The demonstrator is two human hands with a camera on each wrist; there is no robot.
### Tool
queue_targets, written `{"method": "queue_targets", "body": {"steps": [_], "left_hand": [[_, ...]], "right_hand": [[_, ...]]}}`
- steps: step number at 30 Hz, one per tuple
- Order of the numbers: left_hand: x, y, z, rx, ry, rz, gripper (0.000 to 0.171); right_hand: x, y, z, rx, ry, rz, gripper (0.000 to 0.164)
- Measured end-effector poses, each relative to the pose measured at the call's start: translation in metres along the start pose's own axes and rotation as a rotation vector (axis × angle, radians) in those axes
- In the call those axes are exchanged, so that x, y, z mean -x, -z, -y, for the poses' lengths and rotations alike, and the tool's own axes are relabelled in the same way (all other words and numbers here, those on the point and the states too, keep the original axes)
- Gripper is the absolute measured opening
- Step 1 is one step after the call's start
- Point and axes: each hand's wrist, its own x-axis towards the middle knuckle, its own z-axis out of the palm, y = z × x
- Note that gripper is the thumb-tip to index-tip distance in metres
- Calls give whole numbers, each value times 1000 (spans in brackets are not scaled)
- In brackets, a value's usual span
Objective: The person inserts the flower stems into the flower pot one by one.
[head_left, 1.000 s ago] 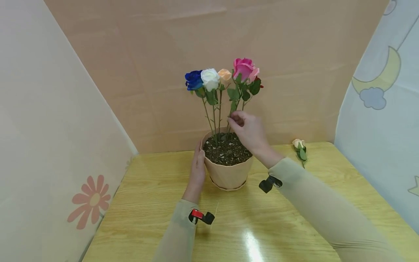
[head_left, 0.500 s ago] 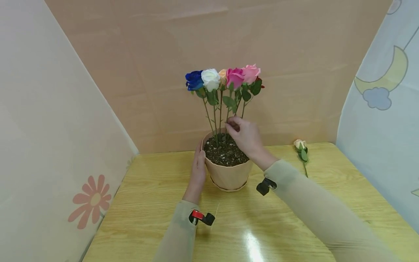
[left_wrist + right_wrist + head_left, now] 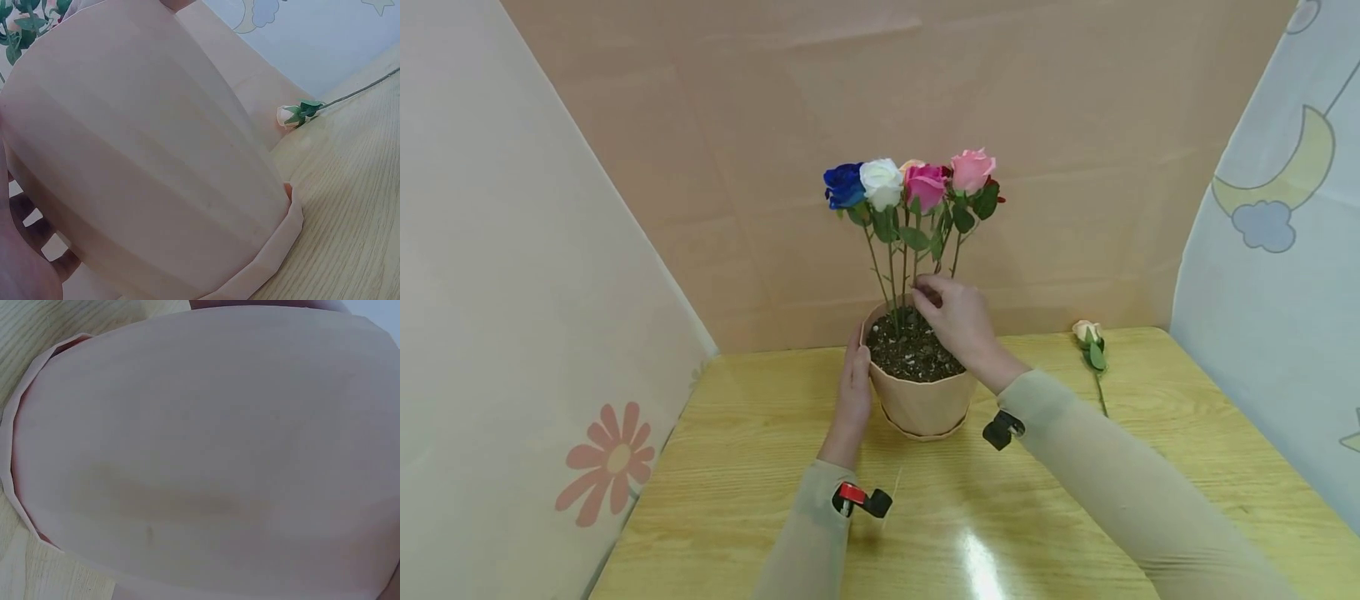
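Note:
My right hand [image 3: 958,321] pinches the stem of a magenta rose [image 3: 925,187] between thumb and fingertips, low over the dark soil [image 3: 917,358] of a pale peach flowerpot [image 3: 925,407]. The lower stem is partly hidden by the fingers. Flat along the pot's left side rests my left hand [image 3: 852,400], its thumb by the rim. In the left wrist view its fingers [image 3: 39,232] reach behind the pot wall. Around the magenta bloom stand a blue rose [image 3: 844,185], a white rose [image 3: 882,183] and a pink rose [image 3: 973,171]. Pot wall [image 3: 187,425] fills the right wrist view.
One pale cream rose [image 3: 1087,333] lies on the wooden table [image 3: 760,433] to the right of the pot. A saucer [image 3: 923,435] sits under the pot. Behind it hangs a peach cloth backdrop [image 3: 760,208], with patterned panels at both sides.
My right hand has moved down and slightly left with the magenta rose, whose bloom now sits lower, in front of the peach rose. The left hand stays on the pot.

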Motion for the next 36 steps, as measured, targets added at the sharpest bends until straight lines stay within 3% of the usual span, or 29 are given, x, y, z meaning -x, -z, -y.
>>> {"method": "queue_targets", "body": {"steps": [16, 36], "left_hand": [[-1, -1, -1, 16, 4, -8, 60], [-1, -1, -1, 10, 7, -9, 61]], "right_hand": [[-2, -2, -1, 76, 12, 45, 19], [-2, -2, -1, 91, 13, 46, 19]]}}
